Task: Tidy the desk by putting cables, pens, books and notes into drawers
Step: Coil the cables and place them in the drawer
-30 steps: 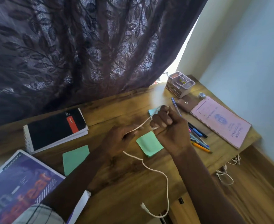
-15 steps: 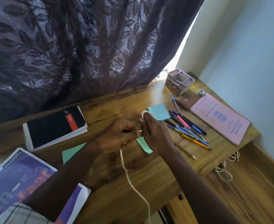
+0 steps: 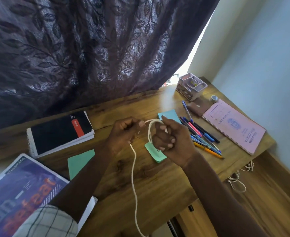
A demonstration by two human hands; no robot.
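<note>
Both hands hold a white cable (image 3: 134,171) above the middle of the wooden desk (image 3: 158,183). My left hand (image 3: 123,132) pinches it near its upper end. Loops of the cable are wound around the fingers of my right hand (image 3: 171,139), which is curled around them. The loose tail hangs down past the desk's front edge. Several pens (image 3: 202,135) lie in a heap right of my right hand. Green sticky notes (image 3: 155,153) sit under my right hand, another green note (image 3: 80,162) lies to the left, and a blue note (image 3: 169,115) is behind.
A black spiral notebook (image 3: 58,130) and a purple magazine (image 3: 19,194) lie at the left. A pink booklet (image 3: 235,125), a brown pouch (image 3: 198,106), a tape roll (image 3: 214,98) and a small organiser (image 3: 191,86) are at the right. Another white cable (image 3: 238,180) hangs off the right edge. A dark curtain (image 3: 89,48) hangs behind.
My right hand has turned palm up and more cable is looped around its fingers. The hanging tail has been drawn up and shortened, and my left hand now feeds it from the left.
</note>
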